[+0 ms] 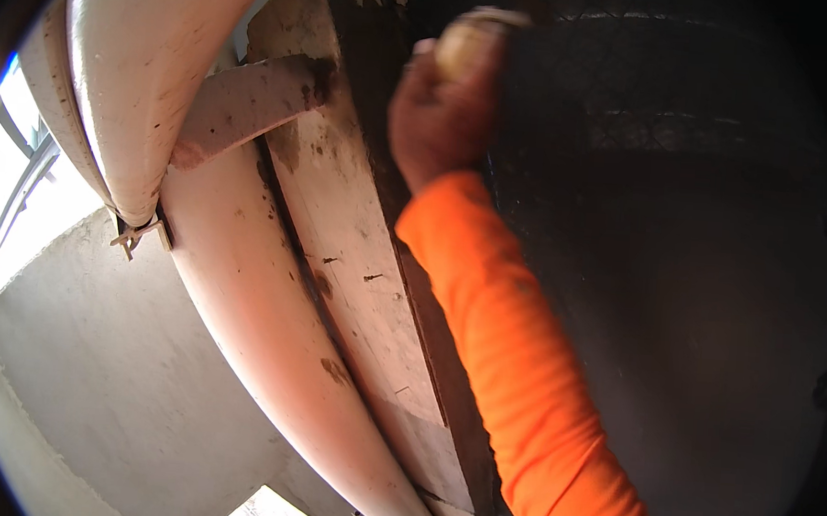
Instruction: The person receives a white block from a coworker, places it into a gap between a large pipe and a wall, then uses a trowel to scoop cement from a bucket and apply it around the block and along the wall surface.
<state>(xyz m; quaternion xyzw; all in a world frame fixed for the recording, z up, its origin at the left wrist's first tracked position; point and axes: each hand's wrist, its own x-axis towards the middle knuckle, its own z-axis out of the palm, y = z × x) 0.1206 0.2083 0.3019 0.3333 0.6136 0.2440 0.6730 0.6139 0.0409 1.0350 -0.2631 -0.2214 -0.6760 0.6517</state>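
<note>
My right hand [443,116], in an orange sleeve [531,362], is raised at the top middle of the view. Its fingers are closed round a rounded, yellowish object [462,50] with a thin pale edge along its top. Motion blurs the object and the fingers hide part of it, so its kind cannot be made out. Behind the hand and to its right spreads a large dark surface [662,275]; whether the object touches it I cannot tell. Just left of the hand runs a long stained board [357,244]. My left hand is out of view.
Thick cream pipes [242,246] curve down the left side, with a short reddish-brown crosspiece [252,103] between them and the board. A small bracket [139,234] sits at a pipe's end. Farther left stand a grey wall [138,363] and a bright opening [15,192].
</note>
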